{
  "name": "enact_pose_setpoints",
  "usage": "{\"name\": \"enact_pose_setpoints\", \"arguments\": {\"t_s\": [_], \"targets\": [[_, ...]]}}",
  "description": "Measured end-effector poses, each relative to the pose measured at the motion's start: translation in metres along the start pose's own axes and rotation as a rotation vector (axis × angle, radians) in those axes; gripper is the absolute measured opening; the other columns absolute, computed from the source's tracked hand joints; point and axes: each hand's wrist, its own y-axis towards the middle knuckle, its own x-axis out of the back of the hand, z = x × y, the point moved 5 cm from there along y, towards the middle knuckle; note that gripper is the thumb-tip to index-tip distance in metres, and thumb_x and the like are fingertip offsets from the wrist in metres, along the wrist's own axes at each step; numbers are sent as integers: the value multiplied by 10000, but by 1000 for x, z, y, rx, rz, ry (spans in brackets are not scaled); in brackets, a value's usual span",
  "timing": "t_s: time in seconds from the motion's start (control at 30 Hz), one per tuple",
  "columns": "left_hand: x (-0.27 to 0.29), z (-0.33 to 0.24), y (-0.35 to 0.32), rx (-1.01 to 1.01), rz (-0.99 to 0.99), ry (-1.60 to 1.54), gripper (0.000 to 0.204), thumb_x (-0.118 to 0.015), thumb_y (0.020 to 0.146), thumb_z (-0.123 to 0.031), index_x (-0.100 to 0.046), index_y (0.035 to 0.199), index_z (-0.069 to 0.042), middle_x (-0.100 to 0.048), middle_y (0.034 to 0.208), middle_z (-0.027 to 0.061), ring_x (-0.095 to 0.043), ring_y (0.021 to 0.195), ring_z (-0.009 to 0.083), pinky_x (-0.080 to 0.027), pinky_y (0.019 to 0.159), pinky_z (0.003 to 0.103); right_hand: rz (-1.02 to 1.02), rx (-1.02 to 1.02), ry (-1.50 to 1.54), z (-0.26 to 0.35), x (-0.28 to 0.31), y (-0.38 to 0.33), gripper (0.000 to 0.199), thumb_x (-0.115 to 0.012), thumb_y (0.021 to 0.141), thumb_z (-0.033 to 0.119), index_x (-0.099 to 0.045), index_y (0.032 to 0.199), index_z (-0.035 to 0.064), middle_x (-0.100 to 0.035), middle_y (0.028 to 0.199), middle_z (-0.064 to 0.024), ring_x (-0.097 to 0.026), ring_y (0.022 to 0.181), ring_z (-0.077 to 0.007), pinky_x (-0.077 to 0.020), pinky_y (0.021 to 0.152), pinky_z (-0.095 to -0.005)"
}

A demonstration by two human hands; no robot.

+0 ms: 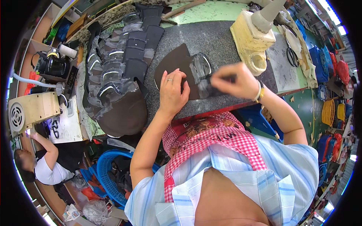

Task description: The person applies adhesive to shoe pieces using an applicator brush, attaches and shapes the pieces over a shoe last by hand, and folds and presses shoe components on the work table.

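Note:
A dark brown cut piece of material (174, 62) lies on the grey speckled worktop (211, 37). My left hand (172, 91) lies flat on its near part, fingers spread, a ring on one finger. My right hand (233, 81) is closed on a small dark tool, blurred by motion, at the piece's right edge, where clear film-covered parts (201, 69) lie. A bracelet sits on my right wrist.
A long overlapping stack of dark pieces with clear film (120, 64) covers the left of the table. A cream machine base (250, 39) stands at the right, with scissors (292, 56) beyond. A blue basket (109, 177) sits below. Another person (45, 162) sits at the lower left.

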Motion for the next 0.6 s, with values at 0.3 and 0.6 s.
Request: {"name": "enact_pose_setpoints", "arguments": {"t_s": [0.3, 0.6], "targets": [[0, -7, 3, -8, 28, -22, 262, -650, 771, -21, -553, 1012, -51, -621, 993, 98, -599, 1132, 312, -366, 1057, 526, -232, -111, -357, -68, 16, 128, 397, -665, 880, 385, -693, 772, 4, -642, 620, -157, -655, 570, -282, -496, 562, -406], [-1, -3, -1, 0, 22, 10, 271, -652, 762, -27, -555, 1014, -58, -617, 1000, 95, -597, 1134, 305, -367, 1053, 526, 65, -429, -305, -59, 51, 79, 211, -658, 768, 174, -682, 755, -35, -570, 572, -10, -515, 574, -73, -427, 532, -278]]}}
